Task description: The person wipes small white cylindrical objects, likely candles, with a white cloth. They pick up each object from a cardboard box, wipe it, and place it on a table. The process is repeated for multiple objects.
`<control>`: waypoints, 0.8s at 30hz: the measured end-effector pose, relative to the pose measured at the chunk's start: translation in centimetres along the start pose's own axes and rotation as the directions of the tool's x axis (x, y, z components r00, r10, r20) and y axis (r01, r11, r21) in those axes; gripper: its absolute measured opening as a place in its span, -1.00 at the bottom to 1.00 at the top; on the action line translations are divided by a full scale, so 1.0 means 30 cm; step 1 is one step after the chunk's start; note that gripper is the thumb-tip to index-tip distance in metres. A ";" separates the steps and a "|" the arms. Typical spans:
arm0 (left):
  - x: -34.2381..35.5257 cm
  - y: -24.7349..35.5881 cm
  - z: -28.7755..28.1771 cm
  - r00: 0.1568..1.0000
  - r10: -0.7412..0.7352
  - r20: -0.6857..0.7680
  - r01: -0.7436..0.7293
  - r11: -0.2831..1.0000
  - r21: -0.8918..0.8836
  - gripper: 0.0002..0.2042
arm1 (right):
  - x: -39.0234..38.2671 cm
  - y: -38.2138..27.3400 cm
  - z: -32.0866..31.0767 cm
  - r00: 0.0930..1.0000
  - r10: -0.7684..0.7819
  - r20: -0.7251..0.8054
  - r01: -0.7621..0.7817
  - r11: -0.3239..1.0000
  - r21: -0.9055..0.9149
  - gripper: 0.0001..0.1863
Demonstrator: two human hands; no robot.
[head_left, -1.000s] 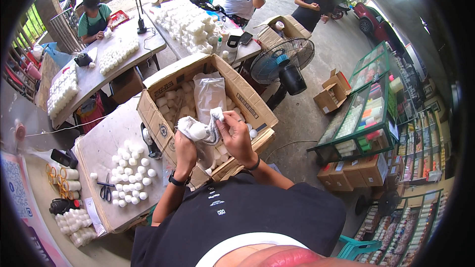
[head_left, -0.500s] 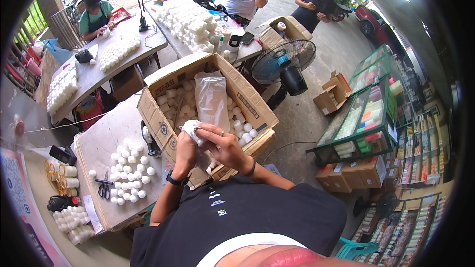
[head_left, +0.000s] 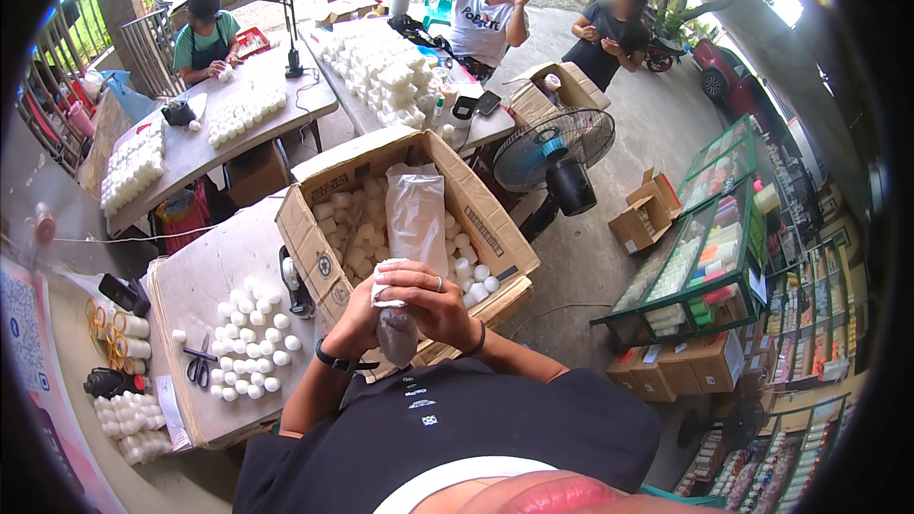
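Both my hands are together above the near edge of an open cardboard box (head_left: 317,252). My left hand (head_left: 356,321) is closed round a white and greyish cloth (head_left: 397,337), whose grey end hangs down below the fingers. My right hand (head_left: 438,305), with a ring on one finger, wraps over the cloth from the other side. Whether anything is inside the cloth is hidden. In the box lie many small white cylinders (head_left: 354,219) with rounded edges, and a translucent plastic bag (head_left: 416,214) rests on top of them.
On the table (head_left: 205,266) to my left stand many loose white cylinders (head_left: 249,347) beside dark-handled scissors (head_left: 199,364). A fan (head_left: 562,167) stands beyond the box. Green glass cases (head_left: 681,271) are at right. Three other people are at the back, near tables of white pieces.
My hands have closed more tightly together, the right one now lying over the cloth. The cloth's grey end now shows below them. The whole view has shifted slightly.
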State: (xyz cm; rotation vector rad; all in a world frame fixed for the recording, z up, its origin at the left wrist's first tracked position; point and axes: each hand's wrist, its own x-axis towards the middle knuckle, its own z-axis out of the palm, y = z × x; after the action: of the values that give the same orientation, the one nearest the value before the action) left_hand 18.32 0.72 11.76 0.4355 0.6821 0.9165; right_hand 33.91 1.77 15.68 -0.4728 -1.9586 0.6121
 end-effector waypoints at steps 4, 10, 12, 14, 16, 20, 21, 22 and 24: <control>0.000 0.012 0.069 0.994 0.051 0.092 -0.051 0.999 0.004 -0.70 | 0.015 0.013 0.000 0.996 -0.078 -0.036 0.079 0.997 0.003 -0.82; 0.033 -0.014 0.080 0.977 0.010 0.211 0.062 0.940 -0.335 -0.72 | 0.029 0.021 -0.007 0.991 -0.117 -0.069 0.120 0.991 0.050 -0.87; 0.042 -0.025 0.072 0.967 0.024 0.254 0.073 0.928 -0.365 -0.72 | 0.030 0.021 -0.009 0.989 -0.123 -0.085 0.127 0.991 0.049 -0.86; 0.045 -0.033 0.073 0.973 0.019 0.231 0.077 0.914 -0.398 -0.73 | 0.034 0.024 -0.012 0.991 -0.118 -0.069 0.122 0.991 0.050 -0.86; 0.040 -0.036 0.083 0.983 0.032 0.182 0.046 0.911 -0.410 -0.74 | 0.041 0.031 -0.018 0.991 -0.126 -0.051 0.130 0.989 0.072 -0.86; 0.019 -0.021 0.103 0.988 -0.019 0.154 0.079 0.917 -0.391 -0.76 | 0.060 0.049 -0.035 0.990 -0.138 0.010 0.135 0.981 0.138 -0.86; 0.017 -0.016 0.103 0.990 -0.060 0.129 0.102 0.929 -0.356 -0.76 | 0.064 0.053 -0.039 0.988 -0.150 0.029 0.144 0.979 0.143 -0.87; 0.017 -0.010 0.100 0.983 -0.068 0.172 0.125 0.929 -0.348 -0.76 | 0.067 0.056 -0.043 0.986 -0.163 0.040 0.156 0.978 0.135 -0.76; 0.021 -0.006 0.092 0.981 -0.103 0.162 0.152 0.932 -0.328 -0.75 | 0.072 0.061 -0.048 0.986 -0.154 0.056 0.145 0.979 0.144 -0.75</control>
State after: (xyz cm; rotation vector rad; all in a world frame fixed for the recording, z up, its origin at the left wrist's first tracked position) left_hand 20.62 0.99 13.39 0.1437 0.4046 0.8495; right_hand 34.38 4.75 16.65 -0.2182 -1.9776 0.6706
